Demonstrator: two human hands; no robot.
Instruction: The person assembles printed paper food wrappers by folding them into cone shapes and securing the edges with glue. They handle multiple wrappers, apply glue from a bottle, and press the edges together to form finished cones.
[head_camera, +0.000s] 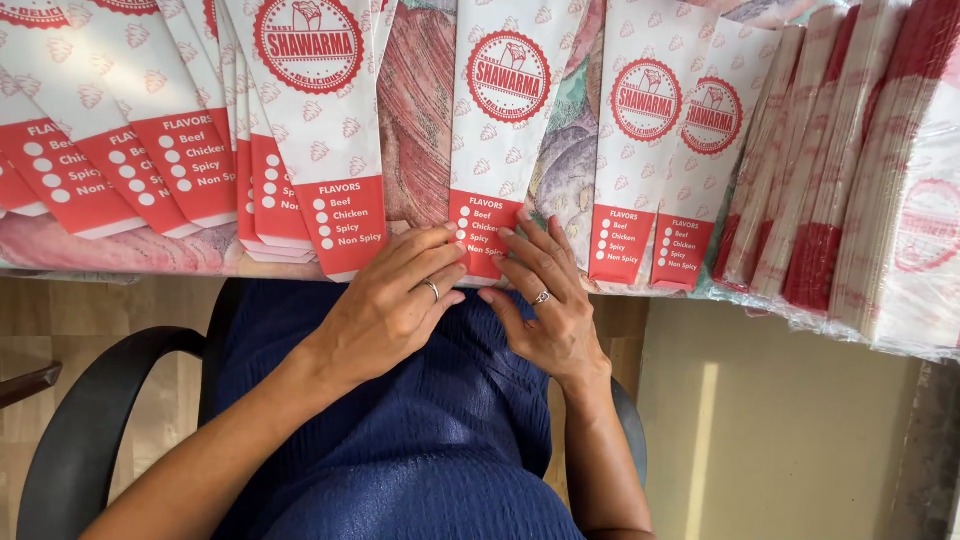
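Left hand (385, 305): laid flat, palm down, at the table edge; fingers are extended and close together, nothing is gripped. The fingertips rest on the red lower end of the middle sleeve (500, 130). One ring (432, 289) is worn.
Right hand (545, 300): laid flat, palm down, fingers slightly spread, nothing is gripped. The fingertips touch the same red end from the other side. One ring (541, 297) is worn.
Middle sleeve: one long white paper sleeve with a round red emblem and a red printed end; it lies on the table (420, 110), its red end at the near edge, between the two hands.
Left sleeves (200, 120): a fanned, overlapping group of the same kind; at least five red ends are counted, further ones are partly hidden.
Right sleeves (665, 140): two are counted, side by side, just beside the middle sleeve.
Bundles (850, 170): packed sleeves wrapped in clear film at the far right; about four stacks are counted, the exact number cannot be told.
Table: covered by a patterned cloth, seen between the sleeves.
Chair (90, 420): one black armrest is seen at lower left.
Garment (420, 430): dark blue, ribbed, under both forearms.
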